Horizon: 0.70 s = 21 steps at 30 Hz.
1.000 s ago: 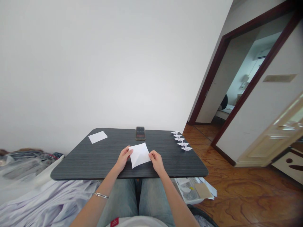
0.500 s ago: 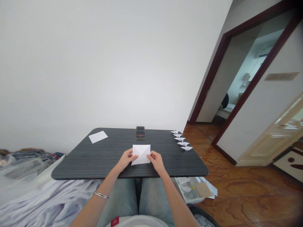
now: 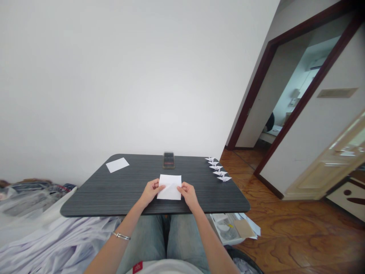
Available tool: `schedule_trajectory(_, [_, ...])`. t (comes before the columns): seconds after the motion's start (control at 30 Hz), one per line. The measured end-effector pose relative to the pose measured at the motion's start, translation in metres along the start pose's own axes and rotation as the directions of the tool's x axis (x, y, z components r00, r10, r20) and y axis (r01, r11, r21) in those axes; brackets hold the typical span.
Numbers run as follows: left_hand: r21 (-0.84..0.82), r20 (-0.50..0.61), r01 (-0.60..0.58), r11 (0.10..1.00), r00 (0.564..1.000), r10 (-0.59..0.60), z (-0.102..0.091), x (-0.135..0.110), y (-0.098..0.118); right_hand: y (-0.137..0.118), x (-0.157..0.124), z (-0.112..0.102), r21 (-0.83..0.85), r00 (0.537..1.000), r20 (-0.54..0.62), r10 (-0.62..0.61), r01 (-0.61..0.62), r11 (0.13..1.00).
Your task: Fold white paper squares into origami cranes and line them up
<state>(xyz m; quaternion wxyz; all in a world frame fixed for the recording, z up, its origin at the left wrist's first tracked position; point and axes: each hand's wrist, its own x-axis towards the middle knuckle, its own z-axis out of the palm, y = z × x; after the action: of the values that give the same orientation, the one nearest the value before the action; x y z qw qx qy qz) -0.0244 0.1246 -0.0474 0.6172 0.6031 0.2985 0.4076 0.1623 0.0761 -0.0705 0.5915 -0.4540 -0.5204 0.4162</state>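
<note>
A white square sheet of paper (image 3: 170,187) is held over the near middle of the dark table (image 3: 134,190). My left hand (image 3: 151,191) pinches its left edge, thumb on top. On the opposite edge, my right hand (image 3: 187,193) grips the paper the same way. The fingers behind the sheet are hidden. Several folded white paper cranes (image 3: 216,168) stand in a row at the table's right side. Toward the far left corner lies another white sheet (image 3: 117,165).
A phone on a stand (image 3: 169,160) is at the table's back, near the white wall (image 3: 142,76). Below the right side sits a white box (image 3: 228,232) holding papers and small items. White cloth (image 3: 65,243) is heaped at the lower left.
The held paper has tilted slightly, and its diagonal crease shows less clearly now. Both hands keep their hold in nearly the same place. The camera view has shifted a little.
</note>
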Motion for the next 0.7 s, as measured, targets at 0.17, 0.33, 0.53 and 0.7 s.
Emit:
schedule_trajectory(0.17, [0.042,-0.013,-0.037,0.998,0.999,0.038,0.000,0.001,-0.001,0.000,0.000,-0.001,0.030,1.000,-0.010,0.025,-0.025,0.999])
schedule_trajectory(0.33, [0.101,-0.019,-0.072,0.992,0.997,0.074,-0.001,0.001,0.000,-0.006,-0.003,0.000,0.101,0.999,0.013,0.043,-0.044,0.994])
schedule_trajectory(0.53, [0.147,-0.039,-0.147,0.978,0.987,0.154,-0.003,0.001,0.000,-0.011,-0.003,0.000,0.148,1.000,-0.011,0.025,-0.023,0.989])
schedule_trajectory(0.7, [0.188,-0.050,-0.239,0.953,0.966,0.252,-0.004,-0.001,0.005,-0.018,-0.005,0.001,0.172,0.999,-0.038,-0.012,0.018,0.985])
